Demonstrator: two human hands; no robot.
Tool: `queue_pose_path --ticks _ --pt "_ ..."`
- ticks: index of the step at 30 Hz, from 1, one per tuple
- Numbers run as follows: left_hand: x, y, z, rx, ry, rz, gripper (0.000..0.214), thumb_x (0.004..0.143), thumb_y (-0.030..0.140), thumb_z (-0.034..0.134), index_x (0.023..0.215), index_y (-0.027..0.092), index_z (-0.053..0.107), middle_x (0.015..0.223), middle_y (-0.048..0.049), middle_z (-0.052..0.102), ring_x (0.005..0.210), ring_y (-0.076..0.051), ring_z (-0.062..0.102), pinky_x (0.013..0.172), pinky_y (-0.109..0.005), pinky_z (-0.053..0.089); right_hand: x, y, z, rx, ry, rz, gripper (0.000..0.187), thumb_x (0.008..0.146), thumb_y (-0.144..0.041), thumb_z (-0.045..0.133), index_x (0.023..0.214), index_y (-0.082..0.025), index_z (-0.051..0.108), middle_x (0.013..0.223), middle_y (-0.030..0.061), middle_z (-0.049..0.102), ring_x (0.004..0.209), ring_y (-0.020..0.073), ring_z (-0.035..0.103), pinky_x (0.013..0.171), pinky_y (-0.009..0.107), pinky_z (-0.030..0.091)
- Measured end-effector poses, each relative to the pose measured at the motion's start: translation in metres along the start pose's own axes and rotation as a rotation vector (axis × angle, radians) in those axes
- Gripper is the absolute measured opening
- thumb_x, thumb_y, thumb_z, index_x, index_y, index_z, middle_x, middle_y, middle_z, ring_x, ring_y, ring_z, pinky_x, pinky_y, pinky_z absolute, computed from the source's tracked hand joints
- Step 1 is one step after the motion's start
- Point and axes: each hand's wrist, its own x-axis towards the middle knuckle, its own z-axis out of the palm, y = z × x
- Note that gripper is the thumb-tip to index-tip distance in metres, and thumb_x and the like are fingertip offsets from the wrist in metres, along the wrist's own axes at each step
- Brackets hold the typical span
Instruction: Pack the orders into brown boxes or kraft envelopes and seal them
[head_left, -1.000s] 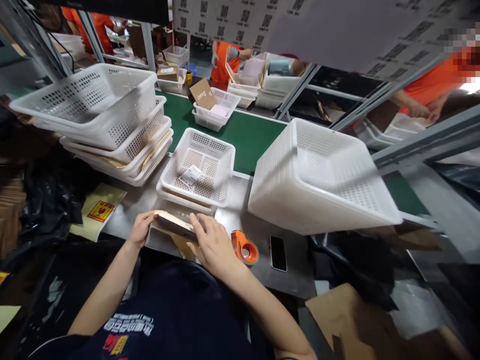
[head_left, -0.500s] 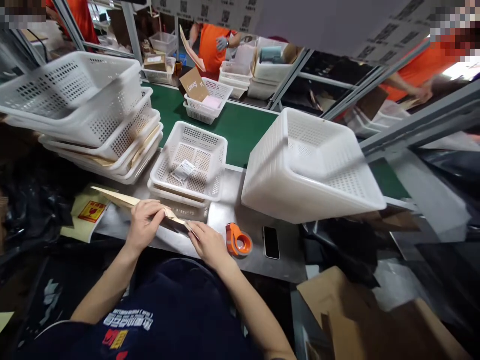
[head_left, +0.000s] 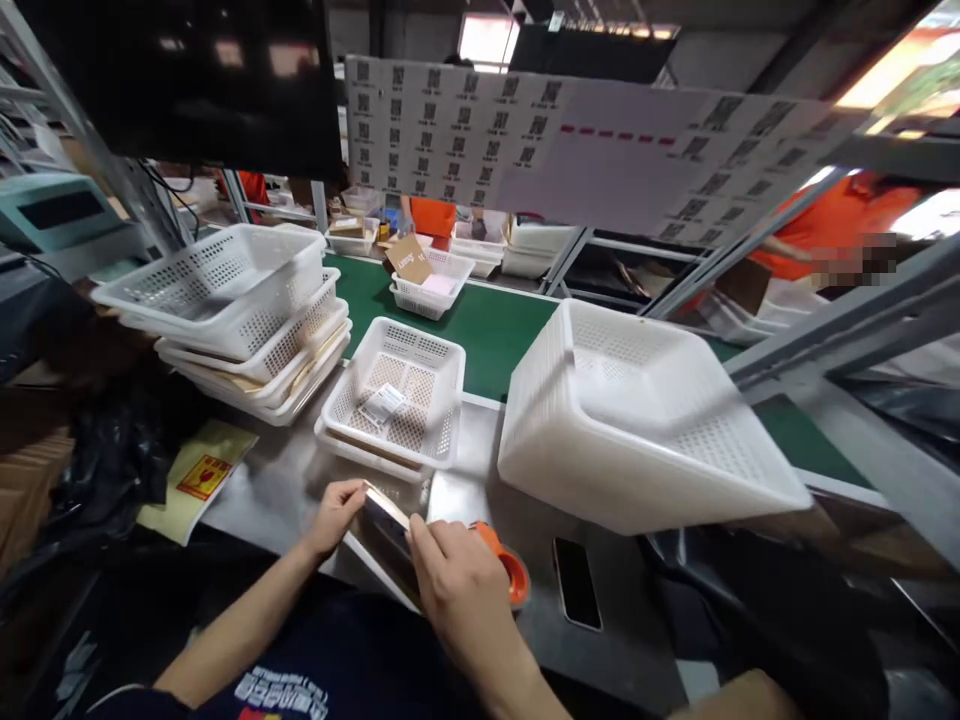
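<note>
Grey metal counter (head_left: 262,490) surrounds a white basket (head_left: 420,343). Just on the basket's near side, a flat, dark-faced item (head_left: 390,545) is held between the left hand (head_left: 336,515), pinching its left end, and the right hand (head_left: 466,585), gripping its right edge.

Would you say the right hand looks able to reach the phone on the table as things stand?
Probably yes: nothing covers the phone, though the right hand would likely need to let go of the flat dark item and pass over or around the orange tape dispenser.
</note>
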Motion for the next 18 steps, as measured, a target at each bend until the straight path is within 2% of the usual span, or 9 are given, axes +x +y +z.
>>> queue_pose_path --ticks 2,4,7,8,10,12,14,16,18 --pt "-0.001 -0.031 0.018 -0.139 0.139 -0.101 0.052 0.073 0.074 0.073 0.063 0.023 0.068 0.067 -0.0066 0.069 0.068 -0.025 0.064 0.068 -0.039 0.055 -0.008 0.000 0.030 -0.053 -0.043 0.024 0.022 0.101 -0.013 0.055 0.110 -0.018 0.075 0.072 0.0034 0.066 0.064 0.0182 0.059 0.062 0.031 0.043" --pt "-0.003 -0.055 0.028 -0.295 0.272 -0.185 0.052 0.065 0.075 0.076 0.070 0.024 0.070 0.073 -0.0066 0.073 0.075 -0.027 0.069 0.075 -0.041 0.059 -0.016 0.005 0.055 -0.054 -0.068 0.041 0.022 0.100 -0.015 0.058 0.113 -0.020 0.075 0.082 0.0059 0.071 0.072 0.0195 0.064 0.066 0.030 0.048" --pt "-0.004 -0.070 0.029 -0.332 0.365 -0.162 0.053 0.063 0.076 0.076 0.078 0.026 0.071 0.082 -0.0083 0.076 0.087 -0.031 0.073 0.087 -0.047 0.060 -0.026 0.020 0.070 0.010 -0.090 0.014 0.034 0.097 -0.027 0.065 0.131 -0.024 0.070 0.127 0.0164 0.072 0.108 0.0307 0.071 0.084 0.041 0.058" --pt "-0.004 -0.070 0.026 -0.283 0.361 -0.120 0.052 0.066 0.077 0.073 0.076 0.026 0.071 0.083 -0.0094 0.076 0.088 -0.032 0.073 0.087 -0.048 0.060 -0.028 0.027 0.068 0.047 -0.125 0.008 0.042 0.096 -0.030 0.067 0.138 -0.025 0.066 0.136 0.0175 0.069 0.114 0.0326 0.071 0.087 0.044 0.060" --pt "-0.003 -0.068 0.019 -0.173 0.323 -0.043 0.050 0.074 0.077 0.066 0.071 0.028 0.069 0.081 -0.0114 0.075 0.084 -0.033 0.073 0.082 -0.049 0.060 -0.030 0.040 0.060 0.105 -0.255 0.028 0.049 0.096 -0.031 0.066 0.144 -0.026 0.061 0.129 0.0152 0.075 0.105 0.0304 0.076 0.079 0.040 0.062" --pt "-0.001 -0.064 0.012 -0.105 0.274 -0.001 0.049 0.078 0.075 0.063 0.065 0.028 0.068 0.077 -0.0117 0.073 0.079 -0.033 0.071 0.076 -0.049 0.059 -0.026 0.049 0.050 0.114 -0.433 0.068 0.037 0.095 -0.022 0.062 0.131 -0.026 0.069 0.100 0.0080 0.082 0.081 0.0262 0.078 0.064 0.033 0.058" --pt "0.003 -0.055 0.002 -0.073 0.258 0.017 0.046 0.079 0.070 0.065 0.062 0.027 0.066 0.073 -0.0101 0.071 0.077 -0.031 0.069 0.075 -0.048 0.058 -0.017 0.049 0.040 0.107 -0.572 0.097 0.027 0.093 -0.014 0.057 0.108 -0.026 0.076 0.080 0.0039 0.080 0.067 0.0242 0.075 0.058 0.029 0.051" --pt "0.008 -0.038 -0.009 -0.023 0.276 0.040 0.044 0.082 0.066 0.065 0.062 0.026 0.066 0.072 -0.0081 0.069 0.079 -0.031 0.068 0.080 -0.047 0.057 -0.005 0.043 0.037 0.186 -0.612 0.120 0.027 0.094 -0.012 0.053 0.099 -0.026 0.076 0.076 0.0031 0.079 0.066 0.0221 0.075 0.060 0.027 0.050" --pt "0.013 -0.013 -0.020 0.027 0.310 0.080 0.040 0.085 0.061 0.065 0.069 0.025 0.069 0.081 -0.0077 0.071 0.090 -0.031 0.068 0.092 -0.048 0.055 0.006 0.035 0.041 0.382 -0.570 0.155 0.030 0.097 -0.013 0.051 0.109 -0.026 0.076 0.085 0.0027 0.081 0.074 0.0201 0.076 0.068 0.026 0.053"
